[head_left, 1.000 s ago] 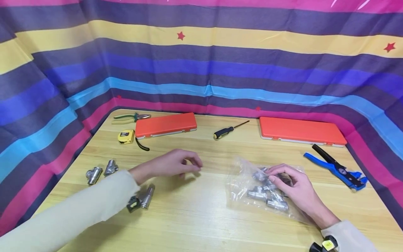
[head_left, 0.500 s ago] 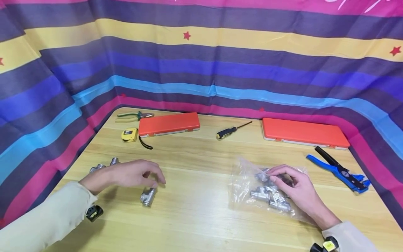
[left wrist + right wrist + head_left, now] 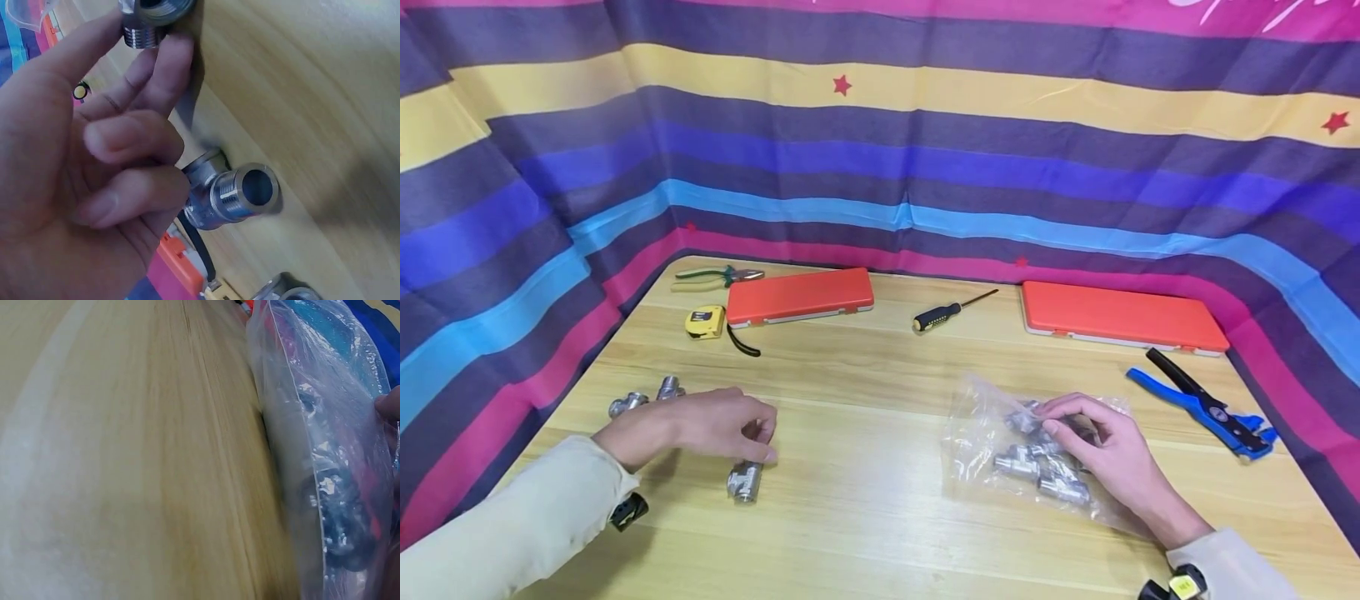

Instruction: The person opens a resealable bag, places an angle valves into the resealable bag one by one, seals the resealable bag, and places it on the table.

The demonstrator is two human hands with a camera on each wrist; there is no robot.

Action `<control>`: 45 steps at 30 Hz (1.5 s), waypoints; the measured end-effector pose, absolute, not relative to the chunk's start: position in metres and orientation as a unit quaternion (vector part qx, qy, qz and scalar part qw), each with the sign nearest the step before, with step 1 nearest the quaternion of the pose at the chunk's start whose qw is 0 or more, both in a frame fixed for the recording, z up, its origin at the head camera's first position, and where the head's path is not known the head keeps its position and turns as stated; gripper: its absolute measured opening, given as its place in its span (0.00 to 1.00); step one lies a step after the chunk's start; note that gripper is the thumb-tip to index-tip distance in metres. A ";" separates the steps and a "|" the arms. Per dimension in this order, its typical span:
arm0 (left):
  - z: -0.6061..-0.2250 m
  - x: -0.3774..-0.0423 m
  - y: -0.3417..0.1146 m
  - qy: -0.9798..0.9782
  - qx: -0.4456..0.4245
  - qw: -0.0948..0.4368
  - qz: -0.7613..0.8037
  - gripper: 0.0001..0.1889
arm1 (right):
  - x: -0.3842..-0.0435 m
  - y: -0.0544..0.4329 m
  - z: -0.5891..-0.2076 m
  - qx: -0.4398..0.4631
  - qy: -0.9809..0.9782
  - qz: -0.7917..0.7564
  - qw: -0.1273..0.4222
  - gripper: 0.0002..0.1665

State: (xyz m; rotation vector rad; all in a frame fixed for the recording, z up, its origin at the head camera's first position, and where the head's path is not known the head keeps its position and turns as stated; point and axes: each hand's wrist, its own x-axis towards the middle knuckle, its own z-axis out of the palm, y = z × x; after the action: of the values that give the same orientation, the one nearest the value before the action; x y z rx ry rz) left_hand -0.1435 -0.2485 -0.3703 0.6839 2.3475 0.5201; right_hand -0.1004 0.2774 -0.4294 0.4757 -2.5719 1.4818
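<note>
My left hand point(image 3: 718, 423) pinches a silvery threaded tee pipe fitting point(image 3: 744, 483) at the left of the table. In the left wrist view, this tee fitting point(image 3: 140, 28) sits at the thumb and fingertips, partly cut off by the top edge. Two similar fittings point(image 3: 627, 405) lie behind the left wrist, partly covered by it in the head view. At the right, my right hand point(image 3: 1105, 450) pinches a clear plastic bag point(image 3: 962, 454). Several metal fittings point(image 3: 1018, 462) show inside the bag. Only part of the right fingers enters the right wrist view, beside the bag point(image 3: 337, 425).
Along the back are pliers point(image 3: 715, 277), a yellow tape measure point(image 3: 703, 322), an orange case point(image 3: 801, 297), a screwdriver point(image 3: 940, 317) and another orange case point(image 3: 1123, 315). A blue and black hand tool point(image 3: 1210, 408) lies at the right. A striped cloth point(image 3: 895, 158) hangs behind the table.
My left hand has moved left from mid-table to the near fitting and taken hold of it; the fitting has shifted slightly nearer. The right hand stays on the bag.
</note>
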 end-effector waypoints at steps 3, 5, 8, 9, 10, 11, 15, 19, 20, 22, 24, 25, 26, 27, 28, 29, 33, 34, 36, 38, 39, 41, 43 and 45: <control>-0.371 -0.142 -0.247 0.888 0.240 0.337 0.200 0.12 | -0.100 0.278 -0.429 0.158 -0.854 0.490 0.070 0.10; -0.371 -0.143 -0.246 0.883 0.234 0.344 0.215 0.10 | -0.100 0.278 -0.429 0.162 -0.853 0.492 0.070 0.09; -0.374 -0.147 -0.244 0.874 0.237 0.339 0.253 0.08 | -0.101 0.279 -0.430 0.166 -0.848 0.498 0.071 0.09; -0.375 -0.150 -0.243 0.871 0.240 0.335 0.268 0.07 | -0.101 0.279 -0.430 0.166 -0.848 0.499 0.071 0.09; -0.376 -0.152 -0.242 0.866 0.244 0.332 0.285 0.07 | -0.101 0.279 -0.430 0.166 -0.848 0.498 0.072 0.09; -0.377 -0.154 -0.241 0.862 0.246 0.328 0.299 0.08 | -0.101 0.279 -0.430 0.165 -0.848 0.498 0.073 0.09; -0.381 -0.162 -0.237 0.842 0.245 0.326 0.353 0.12 | -0.100 0.279 -0.429 0.161 -0.851 0.495 0.073 0.09; -0.384 -0.168 -0.227 0.834 0.235 0.313 0.389 0.11 | -0.101 0.279 -0.429 0.157 -0.854 0.491 0.072 0.09; -0.384 -0.169 -0.223 0.835 0.234 0.305 0.392 0.10 | -0.101 0.279 -0.429 0.157 -0.854 0.490 0.071 0.09; -0.384 -0.171 -0.214 0.840 0.229 0.290 0.398 0.10 | -0.102 0.278 -0.429 0.158 -0.854 0.491 0.069 0.09; -0.386 -0.173 -0.204 0.841 0.228 0.276 0.406 0.11 | -0.102 0.278 -0.429 0.157 -0.853 0.493 0.065 0.09; -0.387 -0.174 -0.198 0.840 0.228 0.270 0.411 0.11 | -0.102 0.278 -0.429 0.157 -0.854 0.493 0.064 0.09; -0.389 -0.175 -0.192 0.837 0.228 0.269 0.419 0.12 | -0.101 0.278 -0.429 0.156 -0.854 0.492 0.063 0.09; -0.391 -0.176 -0.185 0.834 0.228 0.265 0.426 0.12 | -0.101 0.278 -0.428 0.155 -0.855 0.491 0.062 0.09; -0.393 -0.177 -0.178 0.831 0.228 0.264 0.433 0.13 | -0.101 0.278 -0.428 0.154 -0.856 0.490 0.062 0.09; -0.395 -0.178 -0.171 0.827 0.229 0.265 0.440 0.13 | -0.101 0.277 -0.428 0.154 -0.856 0.489 0.062 0.09; -0.400 -0.179 -0.136 0.811 0.229 0.276 0.462 0.13 | -0.102 0.278 -0.429 0.157 -0.853 0.493 0.066 0.09; -0.400 -0.178 -0.127 0.806 0.231 0.281 0.467 0.13 | -0.102 0.278 -0.429 0.158 -0.853 0.493 0.067 0.09; -0.402 -0.177 -0.110 0.797 0.240 0.286 0.474 0.13 | -0.102 0.278 -0.430 0.159 -0.852 0.494 0.069 0.09; -0.404 -0.176 -0.093 0.787 0.250 0.293 0.482 0.12 | -0.102 0.278 -0.430 0.159 -0.854 0.490 0.071 0.10; -0.405 -0.176 -0.086 0.784 0.260 0.291 0.483 0.12 | -0.102 0.278 -0.430 0.158 -0.855 0.489 0.072 0.10; -0.408 -0.176 -0.071 0.782 0.273 0.286 0.481 0.12 | -0.102 0.279 -0.430 0.158 -0.855 0.488 0.074 0.10; -0.411 -0.175 -0.058 0.787 0.283 0.277 0.474 0.11 | -0.101 0.280 -0.430 0.159 -0.856 0.485 0.075 0.10; -0.414 -0.175 -0.046 0.798 0.289 0.258 0.462 0.10 | -0.101 0.281 -0.431 0.159 -0.856 0.486 0.076 0.10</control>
State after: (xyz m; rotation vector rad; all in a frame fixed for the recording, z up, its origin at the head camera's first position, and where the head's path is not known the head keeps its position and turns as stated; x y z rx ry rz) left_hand -0.1749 -0.0457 -0.4139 0.7846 2.1627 1.2513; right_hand -0.1010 0.2808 -0.4305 0.4779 -2.5674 1.4567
